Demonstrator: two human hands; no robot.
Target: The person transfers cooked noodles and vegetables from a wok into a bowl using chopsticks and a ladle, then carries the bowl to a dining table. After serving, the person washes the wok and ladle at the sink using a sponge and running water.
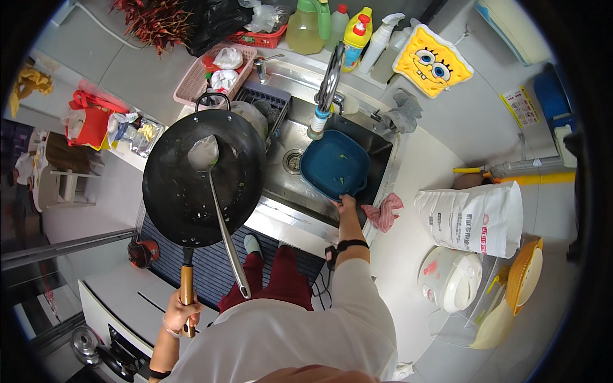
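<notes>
My left hand [183, 311] grips the wooden handle of a large black wok [158, 191], which is held up left of the sink and over part of the counter edge. A metal spatula [222, 225] lies in the wok, its handle sticking out over the rim towards me. Bits of food cling to the wok's inside. My right hand [346, 205] holds the near edge of a blue square basin [330, 165] in the steel sink [282, 184]. A few green scraps lie in the basin. The chrome faucet [330, 79] reaches over the basin's far edge.
A dish rack [280, 103] stands at the sink's left, a pink basket [191, 81] behind it. Bottles, including a yellow one [357, 40], line the back. A pink cloth [384, 213], white bag [471, 218] and rice cooker [450, 279] are on the right. A distant person [24, 167] is far left.
</notes>
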